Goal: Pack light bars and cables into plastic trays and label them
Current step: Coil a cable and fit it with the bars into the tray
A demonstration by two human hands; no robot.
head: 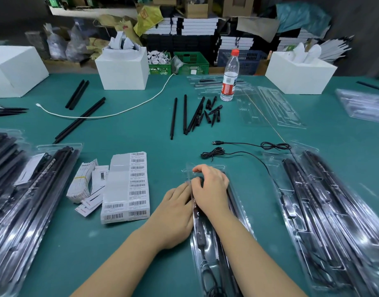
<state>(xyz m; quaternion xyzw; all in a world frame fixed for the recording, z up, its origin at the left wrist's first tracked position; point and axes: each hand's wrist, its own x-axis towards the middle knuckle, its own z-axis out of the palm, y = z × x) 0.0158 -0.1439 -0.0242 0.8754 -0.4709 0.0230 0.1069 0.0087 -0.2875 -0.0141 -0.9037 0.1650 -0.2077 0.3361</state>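
At the table's [124, 243] near edge, a clear plastic tray [238, 213] lies lengthwise holding a black light bar [231, 202] and a cable [202, 245]. The left hand [176, 213] rests flat at the tray's left side, fingers straight; the right hand [210, 185] presses its far end, fingers curled over something dark. Filled trays are stacked along the left edge [30, 200] and right edge [325, 211]. Left of the hands lies one barcode label sheet [126, 189]. Beyond, on open mat, two loose cables [248, 146], then scattered black rods [184, 114], one water bottle [229, 78], three white boxes [122, 67].
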